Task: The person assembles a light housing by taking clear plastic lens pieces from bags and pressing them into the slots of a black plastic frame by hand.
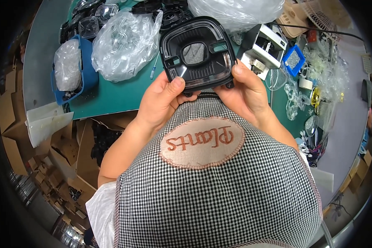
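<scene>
Both hands hold up a black plastic housing (190,75), roughly square with rounded corners, a raised rim and a round grey centre. My left hand (161,97) grips its near left corner, thumb on top and fingers curled beneath. On the near right corner, my right hand (250,89) pinches the edge with its thumb against the rim. Small dark feet or wheels show at the near underside. The housing is tilted toward me above the front of the green mat (107,99). Parts of the fingers are hidden under it.
Left on the mat stand a blue basket (87,62) with a bag in it and a clear plastic bag (120,49). A blue-handled screwdriver (153,73) lies nearby. To the right are a white machine (262,47), a blue tray (294,60) and loose clear parts. Cardboard boxes (14,111) fill the left.
</scene>
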